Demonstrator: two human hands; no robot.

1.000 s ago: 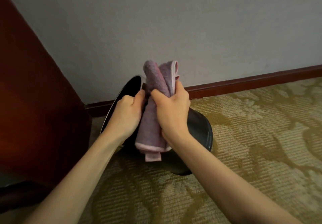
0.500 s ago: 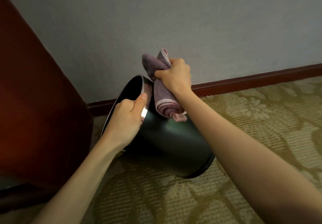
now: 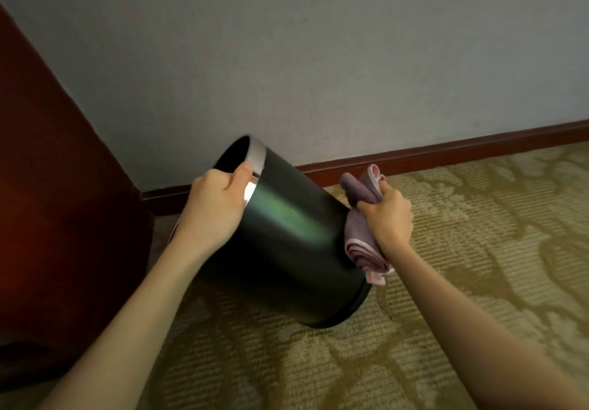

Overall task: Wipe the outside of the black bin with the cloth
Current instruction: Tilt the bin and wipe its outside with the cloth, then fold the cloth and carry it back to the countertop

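- Patterned carpet (image 3: 478, 250) meets a grey wall (image 3: 318, 59); I see the black bin (image 3: 287, 244) tilted on it, mouth toward the wall.
- My left hand (image 3: 216, 209) grips the bin's silver rim (image 3: 256, 158).
- My right hand (image 3: 390, 218), clenched around the cloth (image 3: 360, 240), presses it against the bin's right side.

I am counting one black bin (image 3: 287, 240), carrying one silver rim band (image 3: 256, 161). I am counting one folded purple cloth (image 3: 361, 237). I am seeing two bare hands: one left hand (image 3: 213, 209) and one right hand (image 3: 387, 221). I am also registering one patterned carpet (image 3: 462, 282), one grey wall (image 3: 318, 59), one reddish skirting board (image 3: 446, 151) and one dark red furniture panel (image 3: 57, 202).
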